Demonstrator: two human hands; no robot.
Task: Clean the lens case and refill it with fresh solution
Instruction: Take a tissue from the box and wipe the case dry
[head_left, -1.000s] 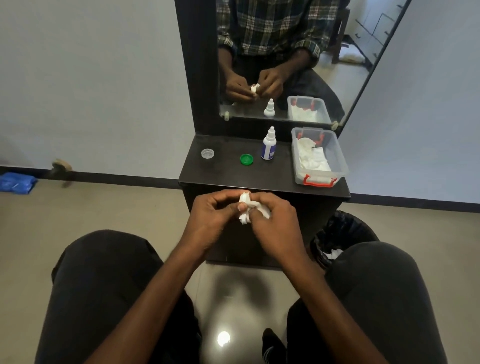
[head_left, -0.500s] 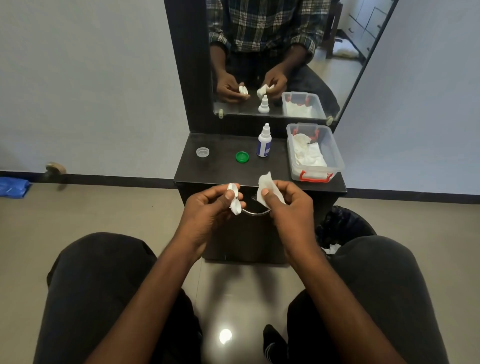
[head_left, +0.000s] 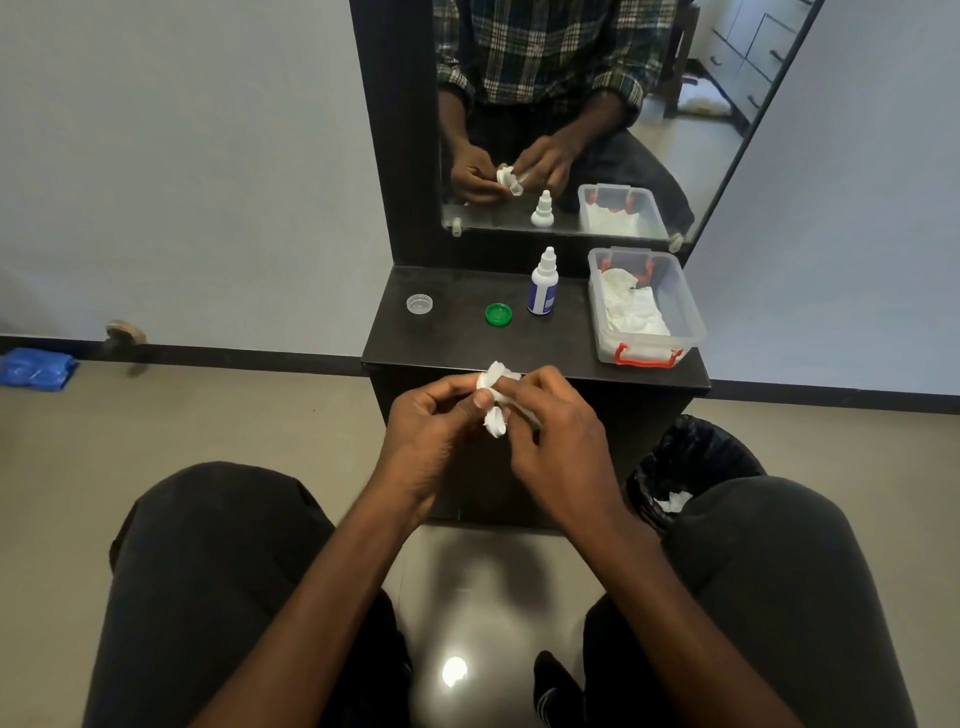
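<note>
Your left hand (head_left: 436, 426) and right hand (head_left: 558, 431) meet just before the surface (head_left: 457, 343) edge, fingers closed together on a white tissue (head_left: 493, 384) wrapped round the lens case (head_left: 496, 422), mostly hidden. Further back: green cap (head_left: 498, 314), clear cap (head_left: 420, 303), solution bottle (head_left: 543, 283) upright, tissue box (head_left: 691, 306) at right. Bin (head_left: 691, 462) by your right knee.

The left hand (head_left: 431, 426) and right hand (head_left: 558, 431) met in front of the dark tabletop (head_left: 457, 343), both pinching a white lens case (head_left: 496, 422) wrapped in white tissue (head_left: 493, 376). On the tabletop stood a solution bottle (head_left: 543, 283), with a green cap (head_left: 498, 314) just beside it, a clear cap (head_left: 420, 303) farther left, and a clear plastic box (head_left: 691, 317) of tissues at the right.
</note>
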